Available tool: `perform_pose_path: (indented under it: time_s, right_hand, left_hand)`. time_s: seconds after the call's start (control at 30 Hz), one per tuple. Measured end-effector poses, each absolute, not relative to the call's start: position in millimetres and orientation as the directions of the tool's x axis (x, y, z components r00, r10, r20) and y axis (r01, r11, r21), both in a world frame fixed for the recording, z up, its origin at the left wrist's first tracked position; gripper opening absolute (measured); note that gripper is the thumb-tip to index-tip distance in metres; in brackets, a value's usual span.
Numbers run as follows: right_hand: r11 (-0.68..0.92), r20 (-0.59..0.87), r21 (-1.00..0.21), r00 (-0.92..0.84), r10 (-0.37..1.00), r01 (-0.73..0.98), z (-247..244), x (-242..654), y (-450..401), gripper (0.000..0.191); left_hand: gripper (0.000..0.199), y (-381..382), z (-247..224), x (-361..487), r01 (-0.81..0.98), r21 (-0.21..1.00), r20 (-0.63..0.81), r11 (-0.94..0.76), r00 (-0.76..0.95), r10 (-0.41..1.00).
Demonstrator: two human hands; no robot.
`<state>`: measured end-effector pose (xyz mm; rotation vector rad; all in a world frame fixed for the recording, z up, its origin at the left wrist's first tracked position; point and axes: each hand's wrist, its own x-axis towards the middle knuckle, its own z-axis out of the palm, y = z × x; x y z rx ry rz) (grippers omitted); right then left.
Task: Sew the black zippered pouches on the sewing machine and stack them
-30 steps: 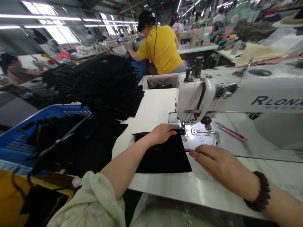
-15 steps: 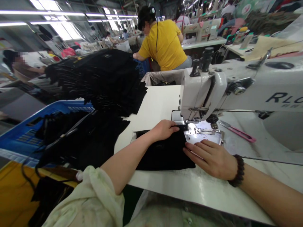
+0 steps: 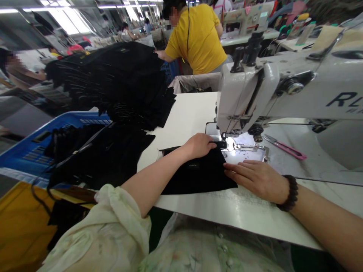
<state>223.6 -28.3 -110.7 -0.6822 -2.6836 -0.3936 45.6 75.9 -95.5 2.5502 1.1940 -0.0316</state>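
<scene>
A black fabric panel (image 3: 204, 175) with a small label lies flat on the sewing machine table, its upper edge by the presser foot (image 3: 223, 136). At that edge my left hand (image 3: 198, 145) is closed on the fabric, thumb and fingers beside a dark strip (image 3: 219, 144) that runs up to the needle area. The needle tip itself is too small to make out. My right hand (image 3: 256, 179) lies flat with fingers stretched out, fingertips touching the panel's right edge. Above both hands stands the white sewing machine (image 3: 246, 87), its lamp lighting the metal plate.
Pink-handled snips (image 3: 286, 147) lie right of the needle plate. To the left, a blue crate (image 3: 25, 145) holds black pieces, with a tall pile of black fabric (image 3: 113, 79) behind. A person in a yellow shirt (image 3: 195, 37) bends beyond the table (image 3: 190, 109).
The view has tipped downward, so things sit higher in the picture. The panel has turned slightly, its lower right corner shifting right, and its label shows more clearly. Both hands keep their places on it.
</scene>
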Motion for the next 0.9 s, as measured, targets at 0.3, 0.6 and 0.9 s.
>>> perform_pose_path:
  time_s: [0.3, 0.6, 0.9]
  right_hand:
    - [0.873, 0.379, 0.092, -0.828, 0.413, 0.478, -111, 220, -29, 0.030]
    - [0.836, 0.404, -0.015, -0.761, 0.507, 0.549, -114, 216, -31, 0.028]
    - [0.704, 0.387, 0.007, -0.651, 0.653, 0.710, -123, 210, -7, 0.016]
  left_hand:
    - [0.025, 72, -99, 45, 0.777, 0.276, -0.099, -0.566, 0.609, 0.787]
    - [0.028, 67, -106, 48, 0.841, 0.215, -0.073, -0.496, 0.520, 0.851]
    - [0.030, 94, -109, 46, 0.897, 0.224, -0.055, -0.381, 0.402, 0.914]
